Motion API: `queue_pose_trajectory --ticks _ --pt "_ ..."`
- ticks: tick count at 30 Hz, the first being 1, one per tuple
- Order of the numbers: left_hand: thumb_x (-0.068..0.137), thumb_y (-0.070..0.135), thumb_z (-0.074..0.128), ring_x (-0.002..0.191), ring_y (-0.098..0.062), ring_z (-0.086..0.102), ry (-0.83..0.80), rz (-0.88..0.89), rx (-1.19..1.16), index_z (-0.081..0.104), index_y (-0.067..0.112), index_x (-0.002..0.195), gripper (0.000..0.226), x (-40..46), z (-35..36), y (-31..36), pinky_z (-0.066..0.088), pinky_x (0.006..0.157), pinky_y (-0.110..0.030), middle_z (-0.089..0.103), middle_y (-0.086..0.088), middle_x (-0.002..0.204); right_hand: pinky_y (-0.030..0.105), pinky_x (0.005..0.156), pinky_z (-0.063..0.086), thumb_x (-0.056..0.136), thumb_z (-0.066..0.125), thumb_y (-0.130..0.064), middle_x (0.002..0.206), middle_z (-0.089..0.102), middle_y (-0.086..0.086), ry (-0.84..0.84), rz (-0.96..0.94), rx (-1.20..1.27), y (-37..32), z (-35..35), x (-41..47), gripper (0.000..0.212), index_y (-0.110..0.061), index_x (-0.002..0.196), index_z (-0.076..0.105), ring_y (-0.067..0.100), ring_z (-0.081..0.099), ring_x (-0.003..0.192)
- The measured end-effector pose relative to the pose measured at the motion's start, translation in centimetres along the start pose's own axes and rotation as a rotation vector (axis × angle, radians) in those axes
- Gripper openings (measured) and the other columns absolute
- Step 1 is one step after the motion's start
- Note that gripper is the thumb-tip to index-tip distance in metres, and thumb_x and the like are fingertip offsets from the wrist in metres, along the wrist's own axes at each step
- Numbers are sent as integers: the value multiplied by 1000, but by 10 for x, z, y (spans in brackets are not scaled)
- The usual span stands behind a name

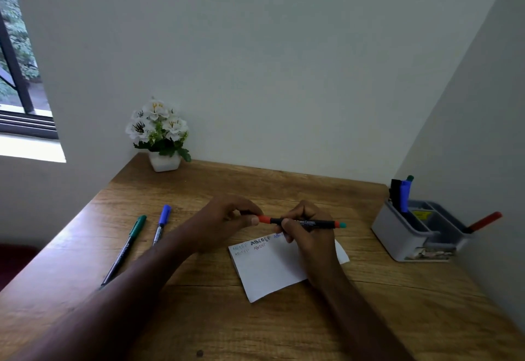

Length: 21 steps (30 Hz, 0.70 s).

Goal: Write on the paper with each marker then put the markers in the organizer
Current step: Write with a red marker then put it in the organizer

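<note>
Marker: the orange-ended marker (pixel 301 222) lies level between my two hands, just above the top edge of the paper (pixel 279 268).
Right hand: my right hand (pixel 305 231) curls round the barrel near its middle.
Left hand: my left hand (pixel 227 220) pinches the orange cap end; I judge I am pulling the cap off or pushing it on, I cannot tell which.
Doing it well: I should keep the barrel steady and move the cap straight along it.
Written rows: two lines of letters at the paper's top.
Loose markers, left of my grip: two, a green pen (pixel 125 250) and a blue pen (pixel 161 225).
Organizer, far right: one organizer (pixel 403 237), holding at least four markers.
</note>
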State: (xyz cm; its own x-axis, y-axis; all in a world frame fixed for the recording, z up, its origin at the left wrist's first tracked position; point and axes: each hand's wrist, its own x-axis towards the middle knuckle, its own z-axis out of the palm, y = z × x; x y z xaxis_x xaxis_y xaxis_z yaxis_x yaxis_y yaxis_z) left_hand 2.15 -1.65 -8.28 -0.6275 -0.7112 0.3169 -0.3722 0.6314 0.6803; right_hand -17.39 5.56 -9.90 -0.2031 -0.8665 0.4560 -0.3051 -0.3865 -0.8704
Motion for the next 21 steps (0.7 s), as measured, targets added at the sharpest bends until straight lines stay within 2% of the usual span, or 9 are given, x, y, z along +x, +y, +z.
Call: queue_pose_trajectory --ticks 3,7,12,17,21 --pt "95 20 57 94 1 57 -19 -3 -28 70 24 105 17 0 3 3 44 75 -11 68 13 98 29 60 52 87 72 -7 68 68 8 -79 4 -1 -2 1 -1 13 -7 82 61 17 63 57" --pt "96 17 56 83 -1 59 -15 -32 -67 71 18 98 15 -1 5 1 41 69 -14 66 17 83 17 63 49 83 77 -24 65 65 -8 -79 54 -89 -5 -1 -1 20 -16 75 61 4 62 64" --pt "95 14 56 76 -12 60 7 1 -160 68 13 80 20 -3 5 8 47 69 -27 66 5 77 24 66 50 82 77 -31 64 62 -1 -109 76 -48 -10 -3 -1 28 -10 73 59 11 60 64" --pt "97 13 54 72 -6 61 -9 -38 -240 72 14 91 19 -4 12 14 48 65 -20 69 4 79 24 67 51 84 77 -21 64 65 -2 -105 75 -10 -16 -5 -3 23 -12 74 59 12 63 66" --pt "100 16 50 68 -8 59 75 -52 -390 73 20 89 25 -1 26 32 46 63 -25 68 2 76 35 76 58 86 75 -15 85 75 5 -43 68 153 -21 -4 -3 6 -13 90 72 20 72 81"
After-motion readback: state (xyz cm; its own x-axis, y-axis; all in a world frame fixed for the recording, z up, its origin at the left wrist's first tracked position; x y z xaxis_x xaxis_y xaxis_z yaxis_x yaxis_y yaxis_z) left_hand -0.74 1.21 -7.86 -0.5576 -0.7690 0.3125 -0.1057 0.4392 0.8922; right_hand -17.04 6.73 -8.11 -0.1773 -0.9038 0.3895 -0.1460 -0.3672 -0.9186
